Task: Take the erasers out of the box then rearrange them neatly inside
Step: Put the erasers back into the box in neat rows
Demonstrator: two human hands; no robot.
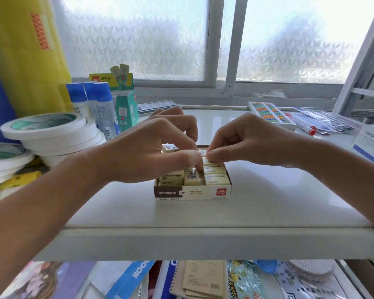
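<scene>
A small open cardboard box (192, 192) with a brown and white front stands on the white shelf, holding several cream wrapped erasers (216, 179). My left hand (151, 152) hovers over the box's left half, thumb and index finger reaching down onto an eraser with a barcode (192, 179) in the front row. My right hand (244, 145) comes in from the right and pinches the end of an eraser (203, 152) lifted above the back rows. The erasers under my hands are hidden.
Stacked rolls of white tape (52, 134) and blue-capped glue bottles (99, 104) crowd the left. A bead abacus (270, 114) and red-capped markers (304, 126) lie at the back right, a white box (369, 143) at the right edge. Notebooks fill the lower shelf (203, 279).
</scene>
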